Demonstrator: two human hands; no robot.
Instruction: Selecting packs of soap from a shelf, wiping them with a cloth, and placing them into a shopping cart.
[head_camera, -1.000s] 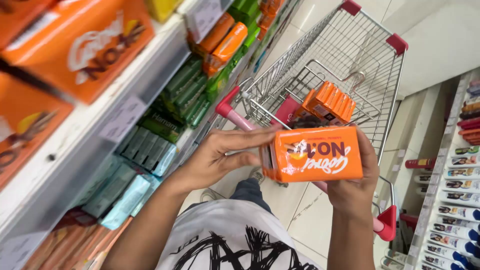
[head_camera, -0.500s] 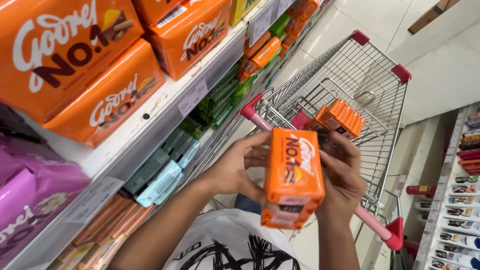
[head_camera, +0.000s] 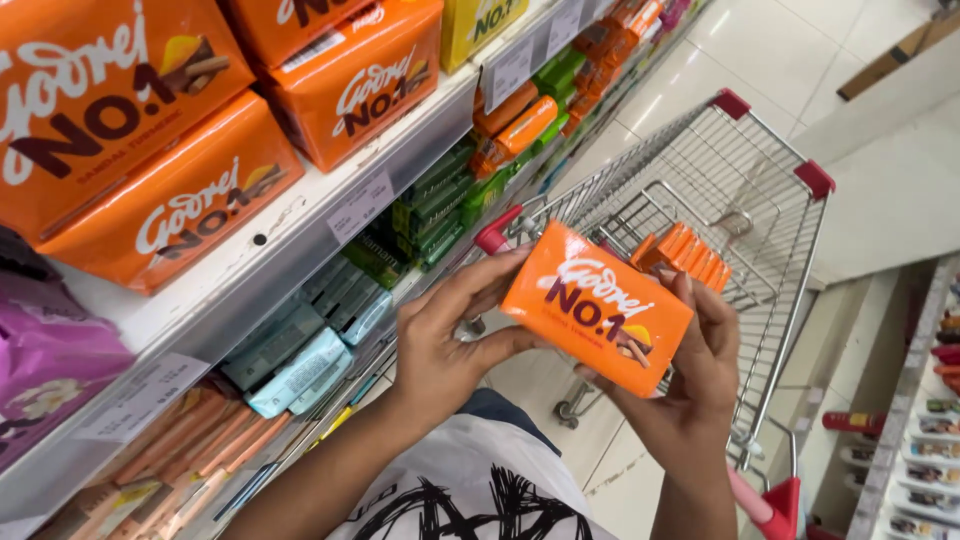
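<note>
The orange pack (head_camera: 597, 321) was held between both hands: the left hand (head_camera: 447, 345) was closed on its near end, fingers over the top edge and thumb beneath, while the right hand (head_camera: 694, 370) was cupped under its far end with fingers curled round the side. Half a second before, the pack had been stood on end with its narrow face turned to the camera; by this moment it had been laid back to a tilted, broad-face-up position, so that the printed front was presented for reading. It was kept in front of the shopping cart (head_camera: 757, 190), not yet inside it. A second orange pack (head_camera: 686, 253) was lying in the cart's basket just behind it. Left of the cart, shelves (head_camera: 300, 235) stacked with larger orange packs (head_camera: 350, 75) were seen
</note>
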